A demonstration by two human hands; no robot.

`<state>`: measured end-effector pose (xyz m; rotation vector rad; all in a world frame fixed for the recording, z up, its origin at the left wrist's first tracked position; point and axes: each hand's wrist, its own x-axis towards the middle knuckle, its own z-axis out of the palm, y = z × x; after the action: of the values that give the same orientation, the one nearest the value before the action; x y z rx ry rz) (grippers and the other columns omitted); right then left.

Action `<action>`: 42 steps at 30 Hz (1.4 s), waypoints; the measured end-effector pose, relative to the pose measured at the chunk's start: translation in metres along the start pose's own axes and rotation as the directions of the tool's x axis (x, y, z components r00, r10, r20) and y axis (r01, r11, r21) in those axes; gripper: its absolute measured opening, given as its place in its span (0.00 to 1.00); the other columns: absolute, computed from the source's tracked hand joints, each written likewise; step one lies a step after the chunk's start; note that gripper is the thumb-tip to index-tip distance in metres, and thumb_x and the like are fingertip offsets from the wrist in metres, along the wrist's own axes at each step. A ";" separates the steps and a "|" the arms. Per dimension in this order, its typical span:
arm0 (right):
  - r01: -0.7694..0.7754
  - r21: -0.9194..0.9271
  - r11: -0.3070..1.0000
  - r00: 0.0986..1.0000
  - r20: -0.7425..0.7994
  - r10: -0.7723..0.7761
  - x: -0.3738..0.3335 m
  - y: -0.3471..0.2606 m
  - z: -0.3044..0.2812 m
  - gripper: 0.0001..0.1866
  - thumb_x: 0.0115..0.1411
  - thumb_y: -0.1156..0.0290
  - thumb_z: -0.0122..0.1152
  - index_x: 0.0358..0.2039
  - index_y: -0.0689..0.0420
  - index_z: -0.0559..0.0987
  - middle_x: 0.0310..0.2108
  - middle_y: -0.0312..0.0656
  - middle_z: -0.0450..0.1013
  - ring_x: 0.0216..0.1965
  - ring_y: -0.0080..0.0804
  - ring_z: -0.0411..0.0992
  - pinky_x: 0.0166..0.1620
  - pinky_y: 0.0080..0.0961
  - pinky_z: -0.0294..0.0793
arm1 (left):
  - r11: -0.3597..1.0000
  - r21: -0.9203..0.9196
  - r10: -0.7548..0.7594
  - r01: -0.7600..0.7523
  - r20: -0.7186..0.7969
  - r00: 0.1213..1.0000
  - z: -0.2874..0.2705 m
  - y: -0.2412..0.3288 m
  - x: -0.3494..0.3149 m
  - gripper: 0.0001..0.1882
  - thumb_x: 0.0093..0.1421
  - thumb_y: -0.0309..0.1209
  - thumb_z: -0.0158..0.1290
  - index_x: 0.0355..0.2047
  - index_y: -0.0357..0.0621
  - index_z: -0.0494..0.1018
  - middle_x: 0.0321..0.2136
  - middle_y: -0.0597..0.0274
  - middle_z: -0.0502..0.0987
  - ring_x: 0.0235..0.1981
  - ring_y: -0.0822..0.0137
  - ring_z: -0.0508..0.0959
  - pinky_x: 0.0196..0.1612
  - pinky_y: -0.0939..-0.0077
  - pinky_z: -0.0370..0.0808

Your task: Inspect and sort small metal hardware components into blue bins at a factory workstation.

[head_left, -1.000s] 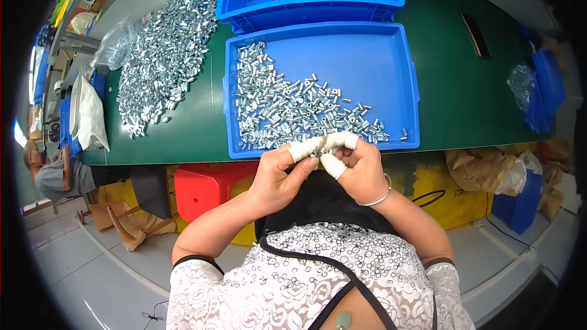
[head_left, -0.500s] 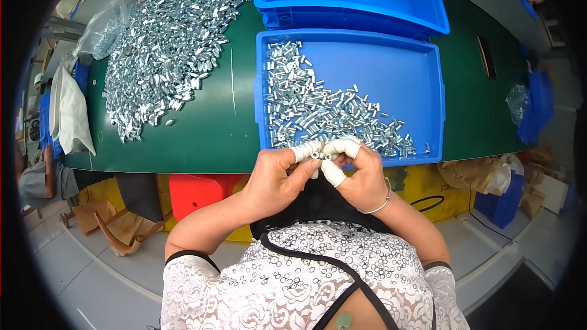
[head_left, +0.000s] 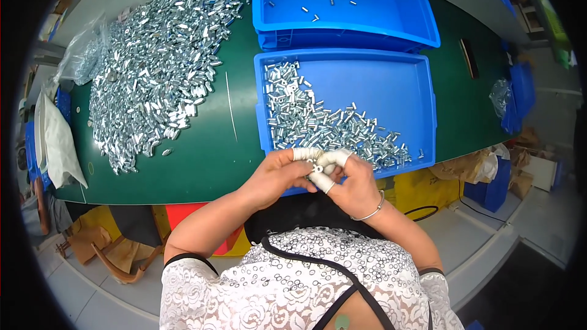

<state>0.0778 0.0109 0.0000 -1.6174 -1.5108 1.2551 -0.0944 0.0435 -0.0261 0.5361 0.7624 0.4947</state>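
A green desk (head_left: pixel 202 165) fills the upper half of the frame. On its upper left spreads a large heap of small silvery metal sleeves (head_left: pixel 159 61). At top centre sits a deep blue bin (head_left: pixel 422 24) with a few loose pieces; just below it a shallower blue tray (head_left: pixel 397 85) holds a drift of the same sleeves (head_left: pixel 318 125).

At the frame's centre, over the tray's near edge, the left hand (head_left: pixel 278 177) and right hand (head_left: pixel 351 186) meet, fingertips wrapped in white tape, pinching one small metal piece (head_left: pixel 317 170) between them. Each hand is closed on it, fingers pressed together. The piece looks light, rigid and smooth, probably slippery; gripping across its sides with taped fingertips seems surest.
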 end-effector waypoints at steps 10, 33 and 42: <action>-0.198 0.172 0.965 0.980 0.046 0.193 0.008 0.050 -0.061 0.11 0.52 0.76 0.62 0.37 0.61 0.75 0.25 0.32 0.71 0.25 0.13 0.67 0.30 0.14 0.69 | 0.915 0.397 0.152 -0.078 -0.158 0.976 0.028 0.090 0.069 0.16 0.54 0.21 0.44 0.44 0.37 0.70 0.27 0.65 0.73 0.22 0.79 0.68 0.26 0.88 0.64; -0.169 0.271 0.948 0.981 0.138 0.135 -0.003 0.134 -0.204 0.09 0.54 0.78 0.58 0.37 0.62 0.76 0.27 0.34 0.74 0.26 0.14 0.69 0.31 0.14 0.70 | 0.048 0.996 0.602 0.080 -0.093 0.793 0.104 -0.020 0.171 0.08 0.46 0.25 0.58 0.29 0.38 0.76 0.27 0.48 0.74 0.29 0.52 0.75 0.33 0.66 0.72; 0.099 -0.198 0.975 0.995 0.011 -0.099 0.067 0.117 -0.151 0.08 0.51 0.74 0.60 0.32 0.62 0.78 0.25 0.45 0.76 0.25 0.29 0.75 0.31 0.23 0.73 | -0.022 0.999 0.450 -0.037 0.043 0.892 0.059 0.000 0.191 0.07 0.46 0.27 0.57 0.26 0.36 0.74 0.23 0.45 0.73 0.28 0.49 0.75 0.32 0.61 0.72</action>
<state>0.2573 0.0811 -0.0628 -1.6415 -1.7414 1.0794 0.0690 0.1406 -0.0869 2.1128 1.3035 0.2669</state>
